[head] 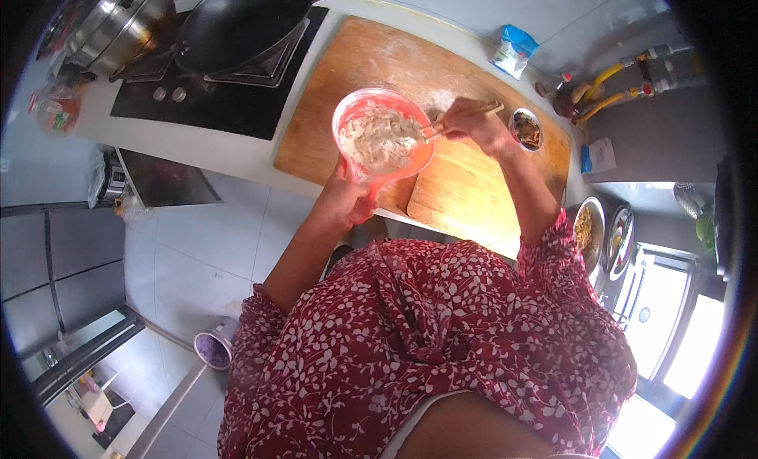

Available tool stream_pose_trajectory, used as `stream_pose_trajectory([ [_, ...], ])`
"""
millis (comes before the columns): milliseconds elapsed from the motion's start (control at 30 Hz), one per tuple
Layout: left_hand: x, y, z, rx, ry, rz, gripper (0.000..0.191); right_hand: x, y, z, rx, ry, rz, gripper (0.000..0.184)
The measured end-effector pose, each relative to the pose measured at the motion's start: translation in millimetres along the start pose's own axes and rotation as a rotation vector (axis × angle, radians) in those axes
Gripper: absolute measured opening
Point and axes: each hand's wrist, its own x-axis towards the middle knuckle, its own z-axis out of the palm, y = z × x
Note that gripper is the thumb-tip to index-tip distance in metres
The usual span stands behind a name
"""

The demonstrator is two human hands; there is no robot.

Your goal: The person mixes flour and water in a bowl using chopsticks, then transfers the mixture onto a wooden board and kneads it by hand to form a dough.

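My left hand [349, 197] grips the handle side of a red plastic bowl [421, 158], held tilted over the front edge of a wooden board. Inside the bowl lies a lumpy, floury dough mixture [379, 136]. My right hand [472, 123] is closed around wooden chopsticks [435, 129], whose tips reach into the mixture at the bowl's right side. Beneath is the large wooden board [355, 56], dusted with flour. A smaller wooden board [462, 192] lies on its front right part. Just right of my right hand stands a small bowl [527, 129] of brown food pieces.
A black wok [243, 33] sits on the gas hob [207, 107], beside a steel pot [118, 30] at the left. A blue and white packet [514, 51] stands at the board's back edge. Food-filled bowls [589, 234] are at the right. A bin [214, 346] stands on the floor.
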Motion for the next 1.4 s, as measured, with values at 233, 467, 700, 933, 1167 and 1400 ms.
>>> stream_pose_trajectory([
  [233, 0.7, 8.2, 15.9, 0.009, -0.085, 0.047, 0.091, -59.0, 31.5, 49.2, 0.361, 0.252, 0.1, 0.01],
  [467, 2.8, 5.9, 26.4, 0.087, -0.038, 0.025, 0.096, -55.6, 37.2, 91.1, 0.804, 0.456, 0.035, 0.005],
  [700, -1.5, 1.1, 21.5, 0.163, 0.027, 0.029, 0.085, -17.5, 14.2, 93.2, 0.681, 0.461, -0.156, 0.005],
  [933, -0.1, -4.2, 17.0, 0.157, 0.031, 0.046, 0.081, 9.0, 26.4, 118.2, 0.102, 0.261, -0.177, 0.011],
  [1167, -4.8, 9.1, 10.5, 0.046, -0.023, 0.008, 0.076, -27.5, 34.3, 61.2, -0.03, 0.177, -0.228, 0.007],
  [1400, 1.4, 1.4, -10.6, 0.104, -0.009, -0.035, 0.074, -25.3, -29.8, 20.2, 0.104, 0.139, -0.065, 0.019],
])
